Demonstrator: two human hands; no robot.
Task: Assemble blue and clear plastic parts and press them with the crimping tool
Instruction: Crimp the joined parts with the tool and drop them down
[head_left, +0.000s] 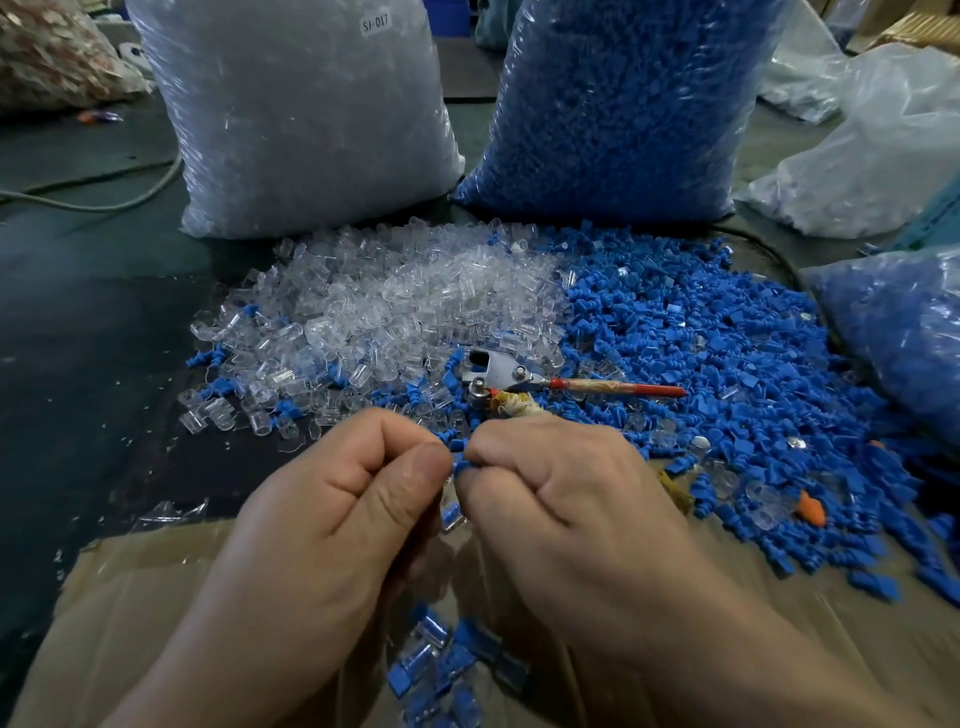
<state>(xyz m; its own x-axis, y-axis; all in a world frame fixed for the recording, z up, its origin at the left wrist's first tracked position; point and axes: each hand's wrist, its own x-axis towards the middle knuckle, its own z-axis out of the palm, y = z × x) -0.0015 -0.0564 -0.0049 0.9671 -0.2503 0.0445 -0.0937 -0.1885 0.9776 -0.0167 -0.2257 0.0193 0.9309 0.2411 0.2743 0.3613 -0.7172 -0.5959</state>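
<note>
Your left hand (332, 499) and right hand (561, 499) pinch one blue part (462, 466); behind stand a clear-parts bag (301, 119) and a blue-parts bag (623, 104).

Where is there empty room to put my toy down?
The dark tabletop left of the clear pile is mostly bare, and the cardboard beside the left hand. The middle is crowded: clear pile, blue pile, crimping tool.

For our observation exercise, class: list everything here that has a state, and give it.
left hand: pinching the blue part
right hand: pinching it too
clear part: between the hands, holder unclear
crimping tool: lying loose, handles spread
clear-parts bag: upright, full
blue-parts bag: upright, full
</note>
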